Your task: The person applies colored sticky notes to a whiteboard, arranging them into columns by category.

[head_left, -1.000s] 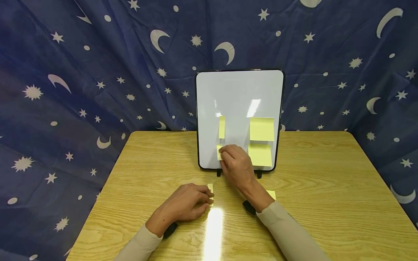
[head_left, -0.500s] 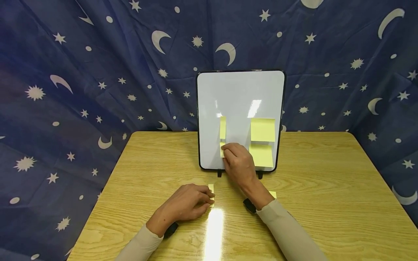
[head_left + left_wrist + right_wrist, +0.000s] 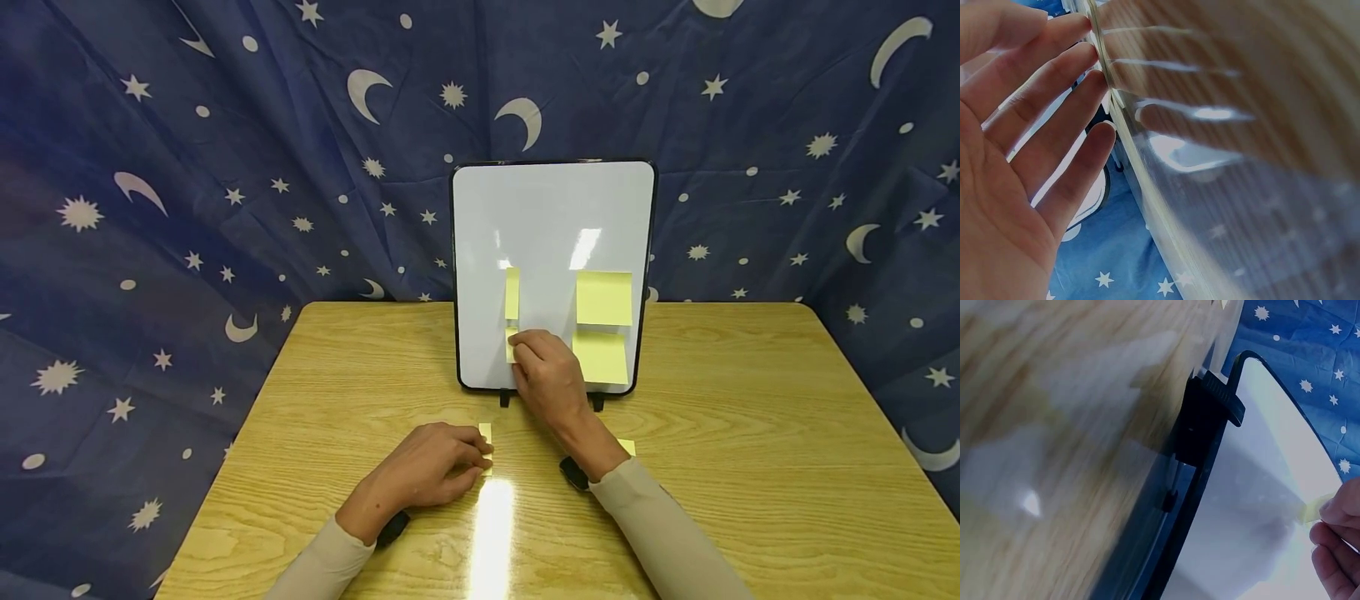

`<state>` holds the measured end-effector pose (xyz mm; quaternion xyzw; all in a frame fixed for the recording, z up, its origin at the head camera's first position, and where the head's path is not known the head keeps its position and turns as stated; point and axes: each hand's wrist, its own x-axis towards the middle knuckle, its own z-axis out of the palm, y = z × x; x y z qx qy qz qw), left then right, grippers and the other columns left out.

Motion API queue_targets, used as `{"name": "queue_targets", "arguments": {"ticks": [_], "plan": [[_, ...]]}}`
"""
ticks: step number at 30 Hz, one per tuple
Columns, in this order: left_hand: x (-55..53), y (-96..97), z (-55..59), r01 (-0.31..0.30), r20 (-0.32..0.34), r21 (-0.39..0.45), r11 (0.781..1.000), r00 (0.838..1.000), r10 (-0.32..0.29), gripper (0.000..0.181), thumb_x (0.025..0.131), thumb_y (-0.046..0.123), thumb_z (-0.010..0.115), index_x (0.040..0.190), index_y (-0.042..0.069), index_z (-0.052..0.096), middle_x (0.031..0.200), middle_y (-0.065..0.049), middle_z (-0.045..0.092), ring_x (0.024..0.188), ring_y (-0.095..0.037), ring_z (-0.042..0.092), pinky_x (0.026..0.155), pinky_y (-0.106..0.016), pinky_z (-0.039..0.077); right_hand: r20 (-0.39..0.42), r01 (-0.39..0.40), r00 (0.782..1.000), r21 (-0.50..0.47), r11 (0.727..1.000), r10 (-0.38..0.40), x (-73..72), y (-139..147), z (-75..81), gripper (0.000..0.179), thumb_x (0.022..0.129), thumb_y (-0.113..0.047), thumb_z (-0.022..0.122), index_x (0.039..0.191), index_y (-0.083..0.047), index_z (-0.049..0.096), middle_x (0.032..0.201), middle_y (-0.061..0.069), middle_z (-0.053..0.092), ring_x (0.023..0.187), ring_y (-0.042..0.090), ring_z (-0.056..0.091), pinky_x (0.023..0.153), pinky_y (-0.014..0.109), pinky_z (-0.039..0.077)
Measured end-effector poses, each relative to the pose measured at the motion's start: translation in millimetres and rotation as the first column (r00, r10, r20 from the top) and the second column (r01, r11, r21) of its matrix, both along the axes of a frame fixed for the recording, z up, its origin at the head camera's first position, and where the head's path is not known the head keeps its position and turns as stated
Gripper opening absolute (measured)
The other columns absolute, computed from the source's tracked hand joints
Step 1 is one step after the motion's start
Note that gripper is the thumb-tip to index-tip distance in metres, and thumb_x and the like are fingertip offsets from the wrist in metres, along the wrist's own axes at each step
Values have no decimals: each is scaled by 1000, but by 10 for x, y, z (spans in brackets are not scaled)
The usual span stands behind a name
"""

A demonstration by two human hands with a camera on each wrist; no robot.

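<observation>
Low on the left of a whiteboard, my right hand pinches a small yellow sticky note, which the fingers partly cover. In the right wrist view, the thumb and fingers hold the pale note at the board's surface. Just above it a narrow yellow strip is stuck upright. My left hand rests on the table with its fingertips on another narrow yellow strip. The left wrist view shows those fingers stretched out and slightly spread.
Two larger yellow sticky notes are stuck one above the other on the board's right side. Another yellow note lies on the wooden table, half hidden behind the right forearm. Black feet support the board before a blue starry curtain.
My right hand has shifted the small note slightly right and up, bringing it under the upper strip; it has stayed there during the last half second. The left hand has kept its place.
</observation>
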<state>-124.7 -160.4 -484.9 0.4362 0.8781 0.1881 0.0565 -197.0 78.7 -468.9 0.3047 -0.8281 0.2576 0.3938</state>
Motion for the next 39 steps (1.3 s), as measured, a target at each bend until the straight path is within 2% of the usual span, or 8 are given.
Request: {"name": "queue_targets", "arguments": {"ticks": [6, 12, 27, 39], "plan": [[2, 3, -2, -4, -1, 4, 1000, 1000, 4, 18, 103, 24, 68, 111, 24, 85, 124, 10, 72, 111, -10, 71, 94, -34, 59, 2, -12, 1000, 4, 1000, 12, -9, 3, -20, 21, 81, 13, 74, 73, -3, 64, 105, 12, 75, 101, 33, 72, 88, 43, 59], [2, 5, -7, -7, 9, 9, 1000, 1000, 7, 18, 103, 24, 68, 111, 24, 85, 124, 10, 72, 111, -10, 71, 93, -34, 59, 4, -2, 1000, 13, 1000, 2, -20, 9, -31, 21, 79, 14, 76, 72, -3, 64, 109, 15, 76, 105, 34, 71, 91, 44, 58], [1, 4, -15, -13, 10, 16, 1000, 1000, 13, 18, 104, 24, 68, 110, 24, 85, 124, 10, 72, 114, -10, 70, 96, -34, 58, 34, 25, 999, 53, 998, -27, -25, 27, -57, 18, 82, 11, 76, 74, -2, 67, 117, 15, 78, 112, 34, 67, 99, 44, 55], [-18, -12, -23, -6, 6, 24, 1000, 1000, 6, 18, 104, 24, 68, 111, 24, 85, 125, 11, 72, 113, -8, 70, 95, -33, 58, 45, 34, 998, 79, 996, -38, -11, 52, -94, 7, 86, 4, 74, 82, -1, 75, 124, 14, 75, 115, 34, 65, 99, 46, 54]]}}
